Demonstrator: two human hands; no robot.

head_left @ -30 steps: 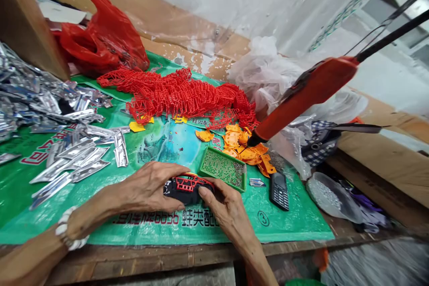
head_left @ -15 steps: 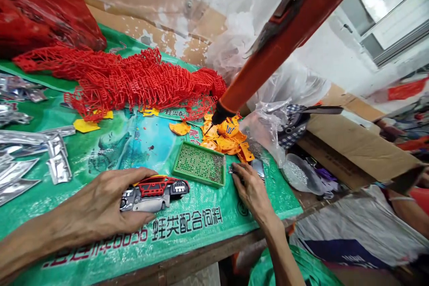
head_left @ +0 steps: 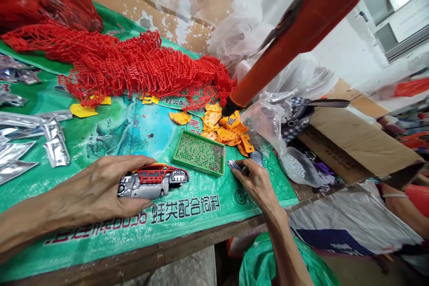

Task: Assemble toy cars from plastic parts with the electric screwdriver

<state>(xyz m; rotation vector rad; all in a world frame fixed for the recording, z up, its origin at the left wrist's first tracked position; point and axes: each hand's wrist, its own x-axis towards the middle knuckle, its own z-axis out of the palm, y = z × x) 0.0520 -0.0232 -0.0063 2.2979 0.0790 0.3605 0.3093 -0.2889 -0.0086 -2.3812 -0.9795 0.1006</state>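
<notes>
My left hand [head_left: 115, 187] is closed around the rear of a toy car body [head_left: 156, 180], grey with a red lattice and a strip of yellow, lying on its side on the green sheet. Right of the screw tray, my right hand [head_left: 256, 181] pinches a small silvery part [head_left: 233, 165] between thumb and fingers. Between the hands sits the green tray [head_left: 198, 170], with many small screws in it. An orange power screwdriver [head_left: 278, 53] hangs slantwise overhead, its bit pointing down at a heap of orange plastic pieces [head_left: 228, 127].
Red plastic lattice parts [head_left: 147, 69] are piled along the back. Silvery car pieces [head_left: 55, 140] lie at the left. To the right stand a plastic scoop of tiny bits [head_left: 295, 167] and an open cardboard box [head_left: 362, 143]. Another person's arm [head_left: 395, 203] shows at the far right.
My right hand has come up slightly from the sheet, and the silvery part now shows clearly in its fingers. My left hand keeps hold of the car body. The view has shifted a little.
</notes>
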